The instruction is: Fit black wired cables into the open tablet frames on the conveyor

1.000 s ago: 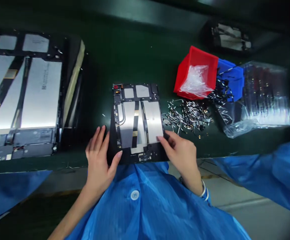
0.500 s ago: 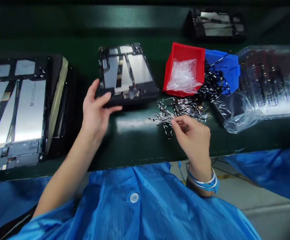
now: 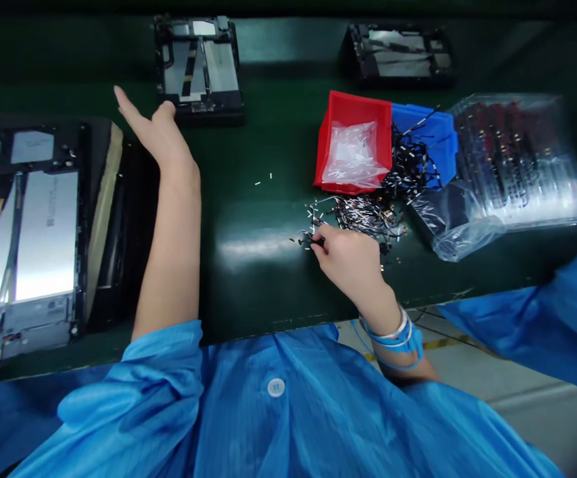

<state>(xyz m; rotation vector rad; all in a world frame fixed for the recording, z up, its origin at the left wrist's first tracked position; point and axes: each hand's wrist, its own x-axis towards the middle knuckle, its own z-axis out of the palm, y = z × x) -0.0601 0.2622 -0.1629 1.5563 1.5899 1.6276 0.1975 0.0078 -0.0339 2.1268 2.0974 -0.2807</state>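
Observation:
My left hand [image 3: 161,136] is open, its fingers stretched out, at the front left corner of a stack of tablet-like housings [image 3: 201,73]. The top one shows silver panels and dark ribbon cables. Whether the thumb still touches the stack, I cannot tell. My right hand [image 3: 350,262] has its fingers pinched at the left side of a loose pile of short cables [image 3: 365,216] with black and silver parts. A small dark cable [image 3: 318,243] shows at its fingertips, partly hidden by them.
A red bin [image 3: 355,106] holds clear plastic pieces, beside a blue bin [image 3: 437,126] with black cables spilling out. Clear plastic trays [image 3: 522,159] lie at right. Another housing stack [image 3: 400,56] stands behind. Large opened devices [image 3: 24,232] are stacked at left. Two tiny white strips [image 3: 264,179] lie mid-table.
The housing stack has gone from mid-table to the back left, and my left hand has opened from it. My right hand has shifted slightly left within the cable pile.

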